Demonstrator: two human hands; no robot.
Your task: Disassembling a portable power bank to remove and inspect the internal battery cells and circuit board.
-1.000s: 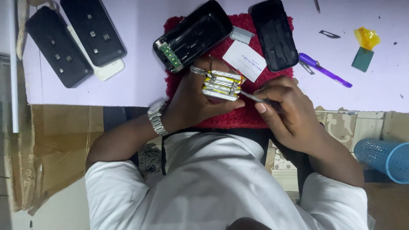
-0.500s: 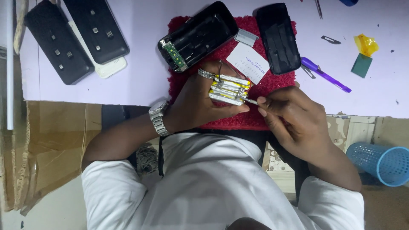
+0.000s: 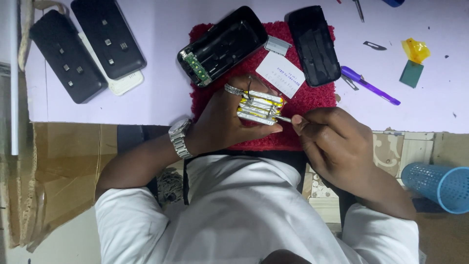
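Note:
My left hand [image 3: 224, 122] grips a silver and yellow battery pack [image 3: 260, 106] over a red fuzzy mat [image 3: 298, 105]. My right hand [image 3: 332, 139] pinches a thin metal tool [image 3: 282, 118] whose tip touches the pack's right edge. Above the pack an opened black power bank shell [image 3: 222, 46] with a green circuit board [image 3: 197, 66] lies on the mat. Its black cover [image 3: 313, 45] rests to the right. A white card [image 3: 281, 74] lies between them.
Two black power banks [image 3: 66, 62] [image 3: 108, 36] and a white one [image 3: 124, 84] lie at the table's left. A purple-handled tool [image 3: 370, 87], a blade [image 3: 375, 46], a green block [image 3: 412, 73] and yellow tape [image 3: 415, 49] lie right. A blue mesh basket [image 3: 437, 183] stands on the floor.
Both hands hold the same grip. The pack and tool have stayed together over the mat, with only a small shift of the view.

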